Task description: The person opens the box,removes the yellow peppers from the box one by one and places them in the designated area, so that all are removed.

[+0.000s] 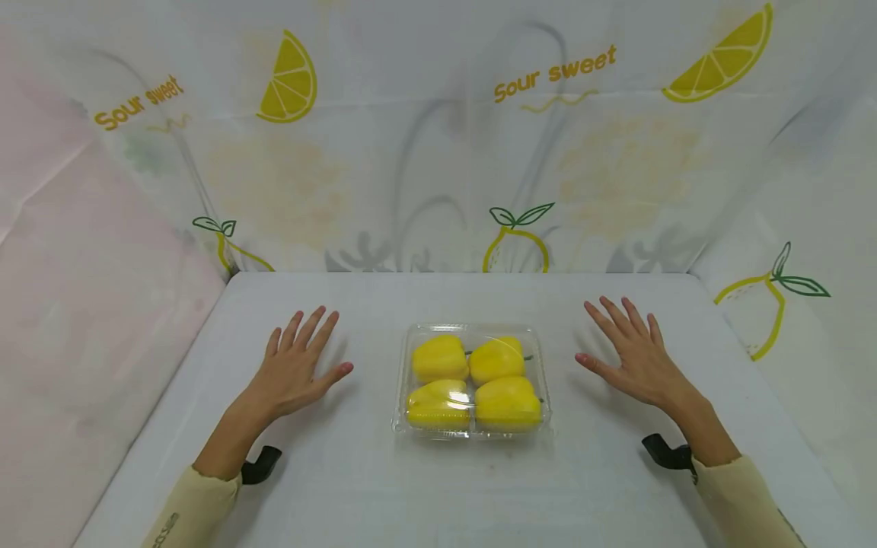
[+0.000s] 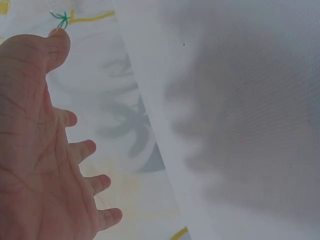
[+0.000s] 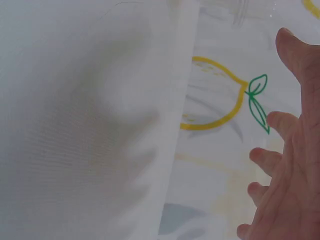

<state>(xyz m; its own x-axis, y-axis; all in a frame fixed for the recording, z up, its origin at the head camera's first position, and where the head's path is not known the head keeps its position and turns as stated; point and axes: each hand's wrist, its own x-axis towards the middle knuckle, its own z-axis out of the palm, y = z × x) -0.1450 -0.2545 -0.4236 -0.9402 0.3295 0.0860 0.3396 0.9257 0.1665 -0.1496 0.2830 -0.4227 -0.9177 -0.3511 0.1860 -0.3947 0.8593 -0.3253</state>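
A clear plastic clamshell box [image 1: 473, 332] lies lid-down in the middle of the white table, with several yellow bell peppers [image 1: 439, 358] inside in two rows. To its left, my left hand [image 1: 294, 373] is held palm down over the table with fingers spread, apart from the box. My right hand [image 1: 633, 365] mirrors it on the other side, fingers spread and holding nothing. Palm and fingers of the left hand [image 2: 45, 140] show in the left wrist view, and those of the right hand [image 3: 285, 165] in the right wrist view.
The white tabletop [image 1: 473, 495] ends at a hanging cloth [image 1: 425, 167] printed with lemons and lettering. More cloth [image 1: 89, 289] hangs along the left side and the right. A black wrist mount [image 1: 262, 465] sticks out by the left sleeve, another wrist mount [image 1: 666, 452] by the right.
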